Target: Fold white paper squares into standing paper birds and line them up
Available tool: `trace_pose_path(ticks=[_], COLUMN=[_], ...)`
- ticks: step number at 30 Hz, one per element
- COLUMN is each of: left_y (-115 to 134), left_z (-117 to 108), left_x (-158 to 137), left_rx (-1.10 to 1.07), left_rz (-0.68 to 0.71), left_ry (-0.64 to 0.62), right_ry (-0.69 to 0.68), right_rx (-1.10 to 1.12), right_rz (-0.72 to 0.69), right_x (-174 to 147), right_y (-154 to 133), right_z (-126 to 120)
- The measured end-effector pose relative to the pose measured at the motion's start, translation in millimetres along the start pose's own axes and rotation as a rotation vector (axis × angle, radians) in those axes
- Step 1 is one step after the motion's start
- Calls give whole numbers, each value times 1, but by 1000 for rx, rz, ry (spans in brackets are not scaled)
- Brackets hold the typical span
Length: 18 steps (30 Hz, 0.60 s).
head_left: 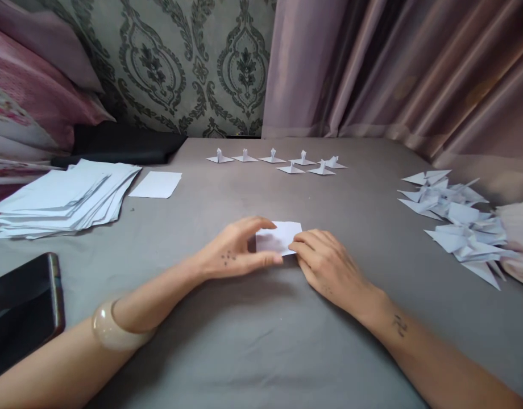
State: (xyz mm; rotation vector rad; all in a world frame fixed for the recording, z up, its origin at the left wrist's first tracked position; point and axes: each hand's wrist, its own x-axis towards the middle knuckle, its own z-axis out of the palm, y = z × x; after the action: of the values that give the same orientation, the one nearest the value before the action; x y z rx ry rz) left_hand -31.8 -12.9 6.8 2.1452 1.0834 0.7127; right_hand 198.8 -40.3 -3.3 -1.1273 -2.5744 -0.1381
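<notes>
A small white sheet of paper (280, 237), apparently folded, is at the middle of the grey-covered table. My right hand (330, 267) has its fingers closed on the paper's right edge, with the thumb hidden from view. At the left side of the sheet, my left hand (236, 250) is open, its thumb and forefinger spread apart around the paper. The thumb runs along the near edge and the forefinger reaches the far edge; whether they press on it I cannot tell. A pale bangle (116, 328) circles my left wrist.
Several folded paper birds (273, 156) stand toward the back. More folded birds (461, 213) lie heaped at right. A stack of white paper (65, 196) is at left, beside a single sheet (156, 184). A phone (25, 312) lies near left, a black folded item (125, 143) behind.
</notes>
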Motion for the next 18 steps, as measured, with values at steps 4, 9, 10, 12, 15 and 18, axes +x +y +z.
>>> trace_pose_path(ticks=[4, 9, 10, 12, 15, 18], left_y=[-1, -6, -6, -3, -1, -1], left_z=[14, 19, 19, 20, 21, 20], left_x=[-6, -10, -10, -10, -8, -6], left_rx=[298, 366, 350, 316, 263, 220], left_rz=[183, 104, 70, -5, -116, -209], left_ry=[-55, 12, 42, 100, 163, 195], right_ry=[33, 10, 0, -22, -37, -34], right_rx=[96, 228, 278, 390, 519, 572], right_rz=[35, 149, 202, 334, 547, 654], right_x=[-2, -4, -3, -2, 1, 4], right_y=[2, 3, 3, 4, 7, 11], right_z=[2, 0, 0, 1, 5, 8])
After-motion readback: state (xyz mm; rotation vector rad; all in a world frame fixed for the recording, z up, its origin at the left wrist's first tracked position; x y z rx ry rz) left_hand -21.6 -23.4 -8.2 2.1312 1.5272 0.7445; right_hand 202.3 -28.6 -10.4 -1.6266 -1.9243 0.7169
